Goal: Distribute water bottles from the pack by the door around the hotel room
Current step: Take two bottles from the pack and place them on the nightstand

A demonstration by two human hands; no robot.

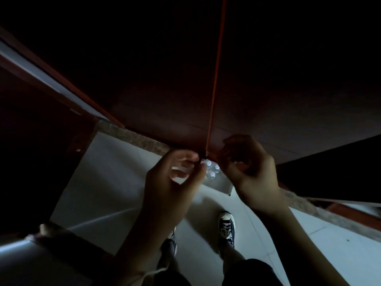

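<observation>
The pack of water bottles (212,171) stands on the floor against the foot of a dark door (268,96); only a few white caps and a corner of its wrap show between my hands. My left hand (175,182) hovers high above it on the left, fingers loosely curled and apart, with pale floor showing through them. On the right, at the same height, is my right hand (247,168), seen from the back with its fingers curled under in shadow. Neither hand touches the pack.
The room is very dark. A thin orange seam (214,89) runs down the door. A speckled stone threshold (134,138) edges the pale tiled floor (107,172). My two sneakers (226,226) stand just behind the pack. Dark panels close in left and right.
</observation>
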